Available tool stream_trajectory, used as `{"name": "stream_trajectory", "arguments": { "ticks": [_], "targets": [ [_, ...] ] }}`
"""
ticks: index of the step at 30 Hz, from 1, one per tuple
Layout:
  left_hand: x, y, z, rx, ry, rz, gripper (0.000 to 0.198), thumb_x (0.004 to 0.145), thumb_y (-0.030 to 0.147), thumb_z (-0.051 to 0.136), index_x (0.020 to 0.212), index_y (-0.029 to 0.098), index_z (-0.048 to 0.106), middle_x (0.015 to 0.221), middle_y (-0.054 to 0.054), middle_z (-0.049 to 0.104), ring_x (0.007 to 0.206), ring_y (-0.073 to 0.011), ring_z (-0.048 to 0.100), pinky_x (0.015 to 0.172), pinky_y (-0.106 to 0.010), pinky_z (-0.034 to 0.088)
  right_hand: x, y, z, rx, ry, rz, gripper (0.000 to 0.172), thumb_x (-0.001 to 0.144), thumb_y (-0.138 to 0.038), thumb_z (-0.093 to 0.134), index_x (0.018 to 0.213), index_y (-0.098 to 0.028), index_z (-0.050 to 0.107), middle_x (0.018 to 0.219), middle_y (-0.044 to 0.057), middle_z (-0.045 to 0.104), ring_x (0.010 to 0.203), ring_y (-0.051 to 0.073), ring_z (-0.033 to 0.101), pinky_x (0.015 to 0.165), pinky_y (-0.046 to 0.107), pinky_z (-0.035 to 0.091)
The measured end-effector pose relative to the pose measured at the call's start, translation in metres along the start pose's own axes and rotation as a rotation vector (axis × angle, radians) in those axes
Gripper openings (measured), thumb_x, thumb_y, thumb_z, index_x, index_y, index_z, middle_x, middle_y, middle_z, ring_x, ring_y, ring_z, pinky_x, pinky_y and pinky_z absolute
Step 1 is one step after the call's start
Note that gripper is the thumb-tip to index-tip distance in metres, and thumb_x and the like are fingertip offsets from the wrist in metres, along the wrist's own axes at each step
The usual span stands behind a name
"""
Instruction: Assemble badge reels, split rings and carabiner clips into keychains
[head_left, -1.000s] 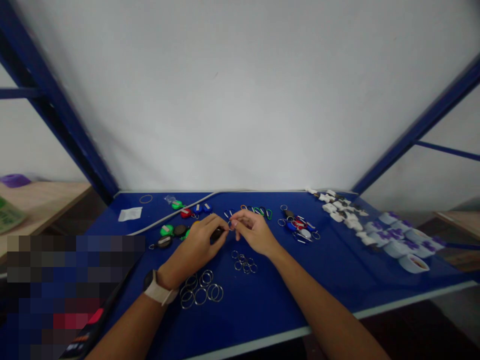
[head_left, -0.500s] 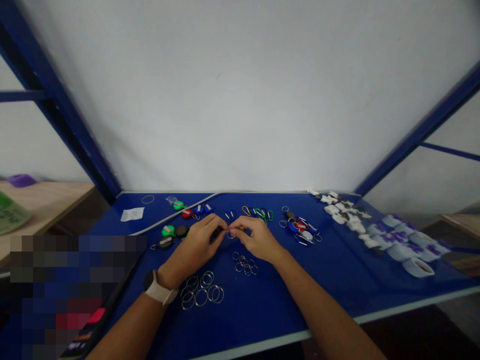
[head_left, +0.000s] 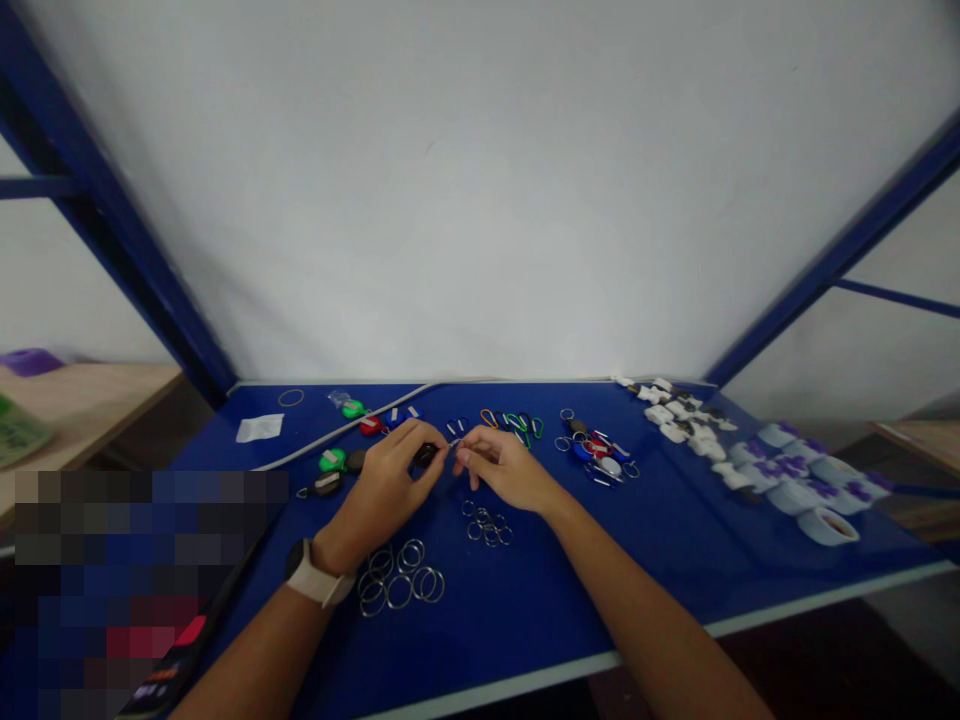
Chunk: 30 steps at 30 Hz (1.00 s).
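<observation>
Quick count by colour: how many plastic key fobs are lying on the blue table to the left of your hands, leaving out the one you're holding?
Green fobs: 2
Red fob: 1
Blue fobs: 2
Black fobs: 2
Total: 7, counting only those in view

Bare forearms (head_left: 637,610), white-strapped watch (head_left: 319,577), left wrist (head_left: 336,549)

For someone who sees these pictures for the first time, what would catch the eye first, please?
The bright blue table stands out first, with the left hand holding a small dark fob close to the right hand at its centre. Metal split rings lie below the hands, and coloured key fobs lie to their left. White rolls with purple marks crowd the table's right side.
</observation>
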<state>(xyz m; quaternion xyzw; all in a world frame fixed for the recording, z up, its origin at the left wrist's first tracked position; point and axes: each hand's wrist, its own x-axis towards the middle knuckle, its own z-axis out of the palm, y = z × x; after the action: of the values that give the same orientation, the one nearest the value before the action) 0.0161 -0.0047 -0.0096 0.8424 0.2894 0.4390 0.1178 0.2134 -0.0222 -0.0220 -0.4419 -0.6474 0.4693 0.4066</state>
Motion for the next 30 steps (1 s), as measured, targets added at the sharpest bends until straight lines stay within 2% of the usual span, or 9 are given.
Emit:
{"name": "stream_trajectory", "arguments": {
  "ticks": [3, 8, 12, 16, 19, 22, 25, 30],
  "targets": [
    [0.000, 0.000, 0.001, -0.026, -0.036, -0.003, 0.008, 0.094, 0.013, 0.054, 0.090, 0.019, 0.058, 0.086, -0.002, 0.063, 0.080, -0.0158, 0.060, 0.075, -0.030, 0.049, 0.002, 0.000, -0.001, 0.030, 0.075, -0.051, 0.020, 0.090, -0.038, 0.060, 0.086, -0.018, 0.056, 0.080, 0.002, 0.068, 0.055, 0.010, 0.057, 0.056, 0.026, 0.046],
    [-0.001, 0.002, 0.002, -0.075, -0.174, 0.009, 0.008, 0.093, 0.012, 0.055, 0.091, 0.019, 0.058, 0.090, -0.003, 0.064, 0.083, -0.0165, 0.061, 0.075, -0.030, 0.048, 0.002, 0.004, 0.002, -0.008, 0.155, -0.113, 0.017, 0.091, -0.037, 0.059, 0.091, -0.020, 0.057, 0.071, -0.001, 0.063, 0.054, 0.011, 0.057, 0.055, 0.026, 0.046],
    [-0.001, 0.002, 0.000, -0.064, -0.119, 0.002, 0.010, 0.091, 0.009, 0.056, 0.092, 0.019, 0.058, 0.089, -0.002, 0.063, 0.083, -0.0162, 0.061, 0.076, -0.030, 0.048, -0.001, 0.000, 0.003, -0.223, 0.213, -0.249, 0.013, 0.095, -0.030, 0.054, 0.095, -0.019, 0.061, 0.078, 0.002, 0.067, 0.061, 0.013, 0.060, 0.060, 0.027, 0.047],
    [0.001, 0.000, -0.002, -0.051, -0.074, -0.023, 0.009, 0.091, 0.009, 0.057, 0.092, 0.018, 0.058, 0.089, -0.001, 0.062, 0.082, -0.0154, 0.060, 0.077, -0.029, 0.049, -0.005, -0.006, 0.000, -0.539, 0.151, -0.435, 0.013, 0.095, -0.020, 0.051, 0.092, -0.019, 0.064, 0.083, 0.004, 0.068, 0.076, 0.016, 0.062, 0.072, 0.028, 0.047],
    [0.000, -0.001, -0.002, -0.057, -0.086, -0.019, 0.010, 0.091, 0.008, 0.058, 0.093, 0.018, 0.058, 0.090, -0.001, 0.062, 0.084, -0.0153, 0.060, 0.078, -0.029, 0.048, -0.006, -0.006, -0.001, -0.597, 0.104, -0.442, 0.013, 0.095, -0.018, 0.050, 0.093, -0.019, 0.063, 0.082, 0.003, 0.067, 0.071, 0.015, 0.060, 0.068, 0.027, 0.046],
    [-0.001, -0.002, 0.000, -0.051, -0.107, -0.024, 0.010, 0.091, 0.009, 0.058, 0.094, 0.019, 0.058, 0.090, -0.001, 0.062, 0.084, -0.0154, 0.061, 0.077, -0.028, 0.048, -0.006, -0.004, -0.001, -0.581, 0.126, -0.387, 0.011, 0.094, -0.019, 0.051, 0.093, -0.020, 0.062, 0.074, 0.000, 0.064, 0.063, 0.014, 0.057, 0.061, 0.025, 0.044],
    [-0.001, -0.004, 0.001, -0.043, -0.122, -0.036, 0.009, 0.091, 0.011, 0.059, 0.095, 0.019, 0.059, 0.090, -0.002, 0.063, 0.083, -0.0160, 0.061, 0.077, -0.029, 0.049, -0.006, -0.006, -0.006, -0.599, 0.242, -0.371, 0.010, 0.094, -0.022, 0.051, 0.094, -0.019, 0.061, 0.074, 0.000, 0.063, 0.062, 0.014, 0.057, 0.062, 0.025, 0.044],
    [0.000, -0.007, -0.001, -0.031, -0.088, -0.082, 0.007, 0.092, 0.013, 0.057, 0.094, 0.019, 0.060, 0.089, -0.002, 0.066, 0.081, -0.0160, 0.063, 0.078, -0.030, 0.050, -0.007, -0.015, -0.022, -0.575, 0.586, -0.352, 0.014, 0.095, -0.026, 0.051, 0.095, -0.018, 0.062, 0.073, 0.001, 0.064, 0.062, 0.015, 0.058, 0.063, 0.026, 0.045]
  ]
}}
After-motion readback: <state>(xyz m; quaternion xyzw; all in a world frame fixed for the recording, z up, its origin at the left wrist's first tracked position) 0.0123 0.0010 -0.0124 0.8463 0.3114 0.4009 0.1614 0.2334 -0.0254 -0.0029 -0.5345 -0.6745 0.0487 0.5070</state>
